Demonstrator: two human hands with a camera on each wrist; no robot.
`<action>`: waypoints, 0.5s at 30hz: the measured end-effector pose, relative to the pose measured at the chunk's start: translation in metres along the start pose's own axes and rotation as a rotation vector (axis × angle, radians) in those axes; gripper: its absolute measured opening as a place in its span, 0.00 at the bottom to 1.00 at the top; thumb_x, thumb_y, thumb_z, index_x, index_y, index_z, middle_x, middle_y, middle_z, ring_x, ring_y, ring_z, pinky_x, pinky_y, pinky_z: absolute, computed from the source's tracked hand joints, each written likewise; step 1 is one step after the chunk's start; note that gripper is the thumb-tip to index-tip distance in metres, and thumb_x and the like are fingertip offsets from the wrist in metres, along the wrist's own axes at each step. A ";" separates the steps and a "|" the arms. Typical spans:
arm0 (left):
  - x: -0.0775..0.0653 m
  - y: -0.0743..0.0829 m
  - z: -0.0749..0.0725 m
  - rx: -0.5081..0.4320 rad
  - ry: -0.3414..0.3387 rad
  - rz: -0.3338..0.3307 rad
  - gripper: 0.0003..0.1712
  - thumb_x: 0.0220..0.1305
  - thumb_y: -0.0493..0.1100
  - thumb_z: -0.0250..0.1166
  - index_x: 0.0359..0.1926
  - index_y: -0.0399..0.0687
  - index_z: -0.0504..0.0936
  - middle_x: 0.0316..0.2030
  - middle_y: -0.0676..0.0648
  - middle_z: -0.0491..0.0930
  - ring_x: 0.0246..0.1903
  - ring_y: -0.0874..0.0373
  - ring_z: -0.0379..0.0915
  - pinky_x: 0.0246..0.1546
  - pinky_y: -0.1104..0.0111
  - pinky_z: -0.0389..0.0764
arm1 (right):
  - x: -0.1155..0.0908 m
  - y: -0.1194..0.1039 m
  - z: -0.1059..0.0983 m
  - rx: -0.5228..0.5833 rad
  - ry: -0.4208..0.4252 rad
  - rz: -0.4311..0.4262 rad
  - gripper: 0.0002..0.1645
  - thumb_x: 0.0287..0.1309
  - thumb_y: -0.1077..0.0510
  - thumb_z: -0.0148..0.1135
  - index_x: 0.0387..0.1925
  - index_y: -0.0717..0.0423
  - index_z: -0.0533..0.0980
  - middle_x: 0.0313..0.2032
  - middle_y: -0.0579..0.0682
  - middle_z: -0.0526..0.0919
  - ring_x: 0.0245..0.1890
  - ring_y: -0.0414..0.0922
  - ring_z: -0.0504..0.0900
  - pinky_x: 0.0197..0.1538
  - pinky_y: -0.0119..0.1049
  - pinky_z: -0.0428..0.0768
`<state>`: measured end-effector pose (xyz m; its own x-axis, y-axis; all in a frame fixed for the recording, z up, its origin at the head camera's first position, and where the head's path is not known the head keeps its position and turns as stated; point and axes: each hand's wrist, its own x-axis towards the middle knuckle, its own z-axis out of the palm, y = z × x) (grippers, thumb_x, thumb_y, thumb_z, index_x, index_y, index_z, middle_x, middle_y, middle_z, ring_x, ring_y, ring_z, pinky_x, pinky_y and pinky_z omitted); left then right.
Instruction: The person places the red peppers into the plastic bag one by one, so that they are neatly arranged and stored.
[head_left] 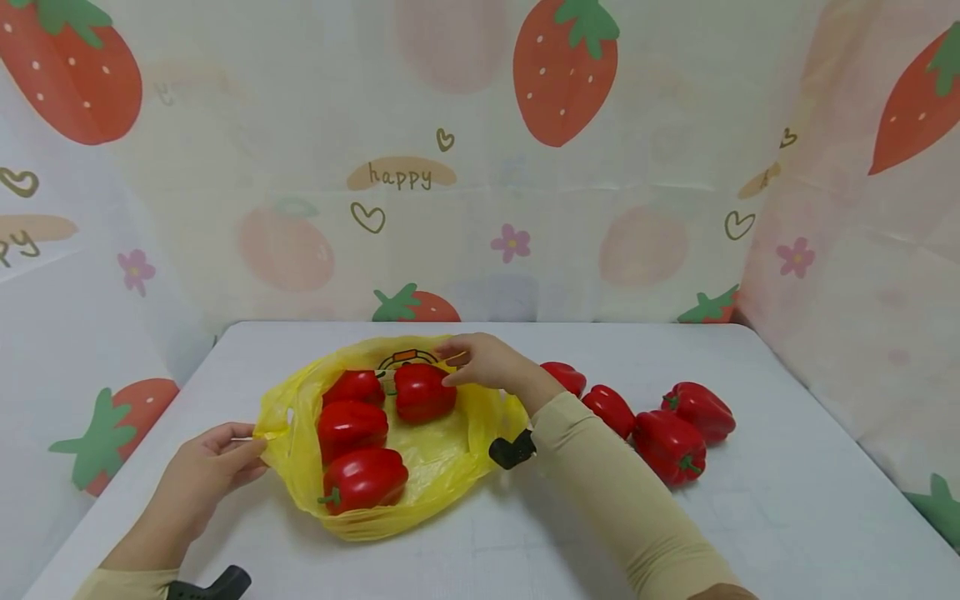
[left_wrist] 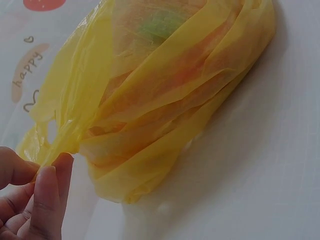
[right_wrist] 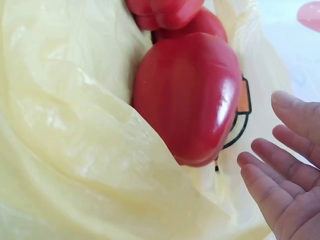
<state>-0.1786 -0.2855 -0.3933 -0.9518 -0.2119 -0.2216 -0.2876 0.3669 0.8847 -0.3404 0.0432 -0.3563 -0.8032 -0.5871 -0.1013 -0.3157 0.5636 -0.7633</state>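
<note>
A yellow plastic bag [head_left: 442,446] lies on the table with its mouth spread wide and several red bell peppers [head_left: 364,479] inside. At the bag's left edge my left hand [head_left: 213,467] pinches the plastic between thumb and fingers, as the left wrist view also shows at the gathered bag handle [left_wrist: 62,132]. Over the far right of the opening is my right hand [head_left: 487,362], close beside a bell pepper [head_left: 423,393] in the bag. In the right wrist view the fingers [right_wrist: 270,187] are spread apart from that pepper [right_wrist: 190,95] and hold nothing.
Several more red bell peppers [head_left: 669,446] lie on the white table [head_left: 810,500] to the right of the bag, some partly behind the right forearm. A cloth [head_left: 660,167] printed with strawberries hangs behind and beside the table.
</note>
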 end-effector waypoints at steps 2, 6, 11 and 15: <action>0.000 0.000 0.000 0.004 0.000 0.001 0.32 0.62 0.53 0.58 0.58 0.35 0.66 0.49 0.38 0.76 0.38 0.58 0.79 0.37 0.72 0.80 | -0.003 0.000 -0.003 0.001 -0.007 -0.007 0.29 0.51 0.59 0.65 0.57 0.51 0.71 0.53 0.48 0.76 0.55 0.46 0.73 0.52 0.35 0.76; 0.000 0.000 0.001 0.005 -0.001 0.007 0.32 0.62 0.54 0.58 0.58 0.35 0.66 0.49 0.38 0.76 0.36 0.61 0.78 0.37 0.72 0.80 | -0.009 -0.001 -0.009 0.017 -0.015 -0.016 0.28 0.52 0.58 0.65 0.56 0.50 0.72 0.52 0.48 0.77 0.55 0.46 0.74 0.52 0.36 0.76; 0.000 0.000 0.001 0.002 -0.002 0.006 0.32 0.62 0.53 0.58 0.58 0.35 0.66 0.48 0.39 0.77 0.36 0.61 0.78 0.37 0.72 0.80 | -0.019 -0.004 -0.021 0.032 -0.023 -0.042 0.28 0.52 0.57 0.65 0.57 0.52 0.71 0.54 0.51 0.75 0.55 0.48 0.73 0.53 0.37 0.76; 0.000 0.001 0.001 0.001 -0.003 0.006 0.31 0.62 0.53 0.58 0.58 0.35 0.66 0.49 0.38 0.77 0.37 0.60 0.79 0.37 0.71 0.80 | -0.028 -0.005 -0.032 0.036 -0.012 -0.052 0.30 0.53 0.57 0.65 0.58 0.55 0.69 0.55 0.53 0.74 0.55 0.49 0.73 0.53 0.38 0.75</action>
<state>-0.1788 -0.2842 -0.3931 -0.9538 -0.2071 -0.2175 -0.2821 0.3691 0.8855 -0.3324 0.0753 -0.3288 -0.7801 -0.6218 -0.0688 -0.3381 0.5116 -0.7899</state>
